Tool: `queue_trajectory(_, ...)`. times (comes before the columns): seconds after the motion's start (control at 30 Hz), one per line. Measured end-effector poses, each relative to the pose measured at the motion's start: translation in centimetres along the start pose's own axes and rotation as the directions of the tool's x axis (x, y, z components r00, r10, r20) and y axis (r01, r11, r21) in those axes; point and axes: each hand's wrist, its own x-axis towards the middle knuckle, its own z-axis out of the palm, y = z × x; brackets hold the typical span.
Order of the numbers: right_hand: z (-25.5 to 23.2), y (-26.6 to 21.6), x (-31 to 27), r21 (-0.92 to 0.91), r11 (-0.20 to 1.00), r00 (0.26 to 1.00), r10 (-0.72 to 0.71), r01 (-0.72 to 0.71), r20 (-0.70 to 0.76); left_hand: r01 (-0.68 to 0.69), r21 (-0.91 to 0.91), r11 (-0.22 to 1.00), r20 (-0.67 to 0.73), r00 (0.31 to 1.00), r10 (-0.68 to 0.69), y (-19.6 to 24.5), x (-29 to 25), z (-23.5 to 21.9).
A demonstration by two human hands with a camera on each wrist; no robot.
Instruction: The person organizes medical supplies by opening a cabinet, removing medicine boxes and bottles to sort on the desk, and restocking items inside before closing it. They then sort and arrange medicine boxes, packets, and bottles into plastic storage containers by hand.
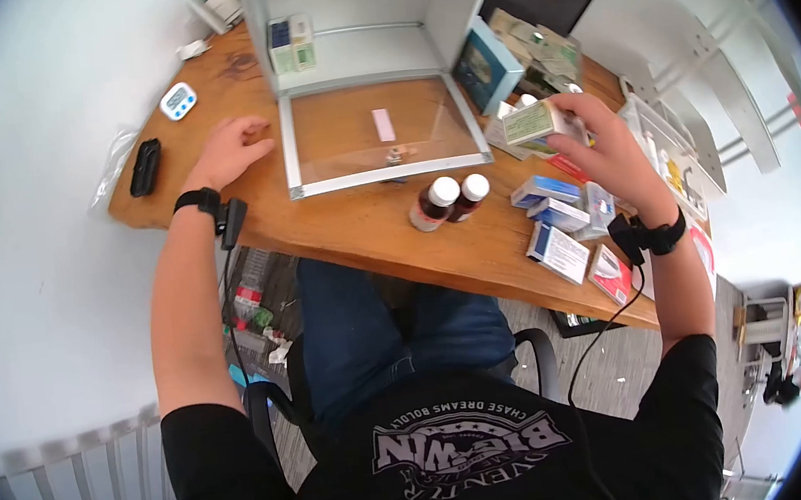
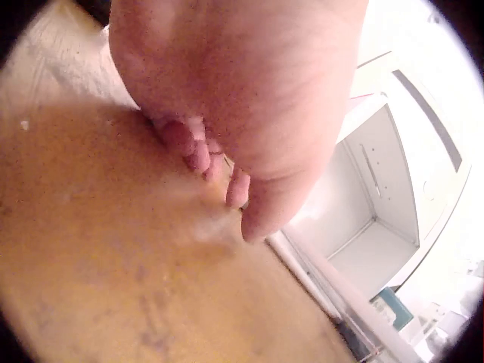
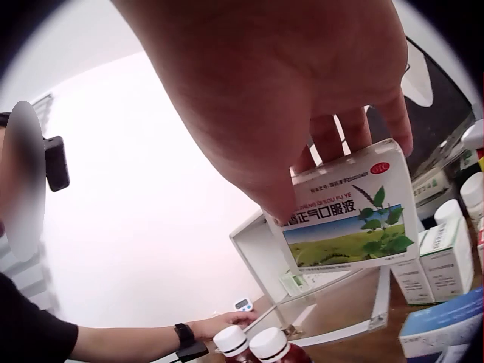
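Note:
My right hand (image 1: 610,152) grips a white and green medicine box (image 3: 348,219) by its edges, thumb on one side and fingers on the other. A leafy sprig and a green field are printed on its face. It is raised over the right part of the wooden table. My left hand (image 1: 228,154) rests on the table with loosely bent fingers and holds nothing, just left of the white cabinet (image 1: 354,13). The cabinet's clear door (image 1: 334,139) is folded down toward me. Two small medicine boxes (image 1: 291,45) stand inside at the left.
Two brown bottles (image 1: 432,205) with white caps stand before the door. Several medicine boxes (image 1: 559,252) lie at the right, near the table's front edge. A blue box (image 1: 488,67) stands beside the cabinet. At the left are a white timer (image 1: 178,101) and a black object (image 1: 145,167).

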Motion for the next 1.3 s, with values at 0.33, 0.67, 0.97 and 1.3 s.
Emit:
queue_trajectory(0.33, 5.3, -2.9, 11.6, 0.205, 0.973, 0.990, 0.087, -0.109, 0.114, -0.059, 0.033, 0.998, -0.306, 0.950, 0.066, 0.7, -0.5, 2.0)
queue_trajectory(0.67, 13.1, 1.7, 26.1, -0.111, 0.994, 0.986, 0.036, -0.018, 0.161, 0.000, -0.033, 0.999, -0.398, 0.917, -0.013, 1.1, -0.5, 1.9)
queue_trajectory(0.97, 15.6, 4.7, 29.8, 0.023, 0.974, 0.888, 0.196, -0.226, 0.416, 0.024, -0.082, 0.996, -0.414, 0.908, -0.056, 1.1, -0.4, 1.8)
queue_trajectory(1.3, 17.9, -0.6, 33.1, 0.196, 0.921, 0.841, 0.200, -0.336, 0.502, 0.027, -0.068, 0.997, -0.433, 0.900, -0.054, 1.4, -0.5, 2.0)
